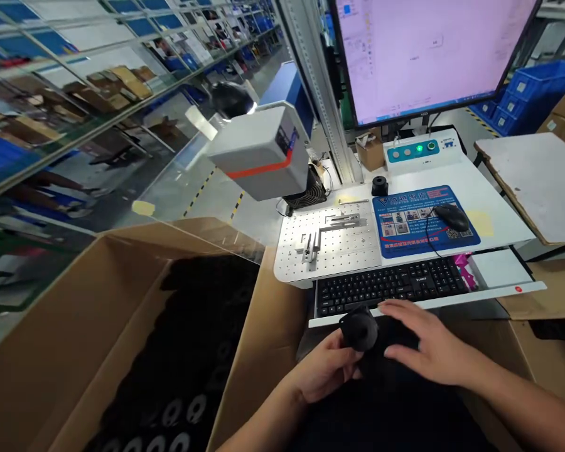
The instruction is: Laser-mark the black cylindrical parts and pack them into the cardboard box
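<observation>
Your left hand (324,369) grasps a dull black, round-faced part (361,333) between thumb and fingers; just right of it, your right hand (430,344) hovers unclenched, thumb and fingers parted.

Left: long metal racks (155,94) bearing cardboard (130,81) | grey floor (261,66), yellow-and-black striped tape (236,206) | right: white-topped side table (537,182), stacked blue crates (525,94) beyond it

Black part (363,333), round-faced, held mid-air
</observation>
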A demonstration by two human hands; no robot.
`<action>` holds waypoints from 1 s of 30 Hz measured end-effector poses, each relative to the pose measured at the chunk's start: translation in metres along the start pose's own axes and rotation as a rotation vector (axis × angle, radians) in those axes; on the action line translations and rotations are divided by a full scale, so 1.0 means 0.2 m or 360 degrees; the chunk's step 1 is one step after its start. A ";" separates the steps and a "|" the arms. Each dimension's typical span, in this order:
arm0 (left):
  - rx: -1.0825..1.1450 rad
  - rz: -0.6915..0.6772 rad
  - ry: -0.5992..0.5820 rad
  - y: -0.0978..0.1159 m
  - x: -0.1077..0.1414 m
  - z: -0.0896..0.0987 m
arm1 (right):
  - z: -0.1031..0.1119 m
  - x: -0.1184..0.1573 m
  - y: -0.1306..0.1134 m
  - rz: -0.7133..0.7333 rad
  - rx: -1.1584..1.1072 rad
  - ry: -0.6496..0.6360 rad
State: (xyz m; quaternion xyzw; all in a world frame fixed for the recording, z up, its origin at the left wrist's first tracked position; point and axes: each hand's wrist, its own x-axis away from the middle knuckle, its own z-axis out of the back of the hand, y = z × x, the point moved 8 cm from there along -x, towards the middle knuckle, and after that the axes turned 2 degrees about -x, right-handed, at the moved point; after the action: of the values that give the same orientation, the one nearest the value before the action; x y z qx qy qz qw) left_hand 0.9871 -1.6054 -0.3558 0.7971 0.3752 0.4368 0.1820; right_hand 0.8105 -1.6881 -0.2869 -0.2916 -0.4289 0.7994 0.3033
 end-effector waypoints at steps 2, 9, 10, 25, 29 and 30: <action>-0.0048 -0.0066 0.0045 0.01 0.02 0.04 | -0.16 -0.09 -0.06 -0.0059 0.0024 -0.0064; -0.0289 -0.0332 0.0212 0.04 0.11 0.24 | -0.46 -0.29 -0.12 -0.0255 0.0275 -0.0194; -0.0301 -0.0377 0.0229 0.05 0.13 0.28 | -0.49 -0.32 -0.14 -0.0233 0.0293 -0.0208; 0.0626 -0.0786 0.0465 0.11 0.56 1.28 | -0.41 -1.35 0.21 -0.0056 0.0940 -0.0065; 0.0703 -0.0869 0.0628 0.01 0.64 1.50 | -0.48 -1.45 0.32 -0.0100 0.0998 -0.0183; 0.0735 -0.0867 0.0648 -0.02 0.65 1.53 | -0.49 -1.46 0.34 -0.0114 0.0997 -0.0184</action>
State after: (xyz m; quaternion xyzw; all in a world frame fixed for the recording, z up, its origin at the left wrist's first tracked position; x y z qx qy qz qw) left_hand 1.2841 -1.4939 -0.4542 0.5858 0.6891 0.4257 0.0292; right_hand 1.0542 -1.8832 -0.3308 -0.1228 -0.1885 0.8966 0.3814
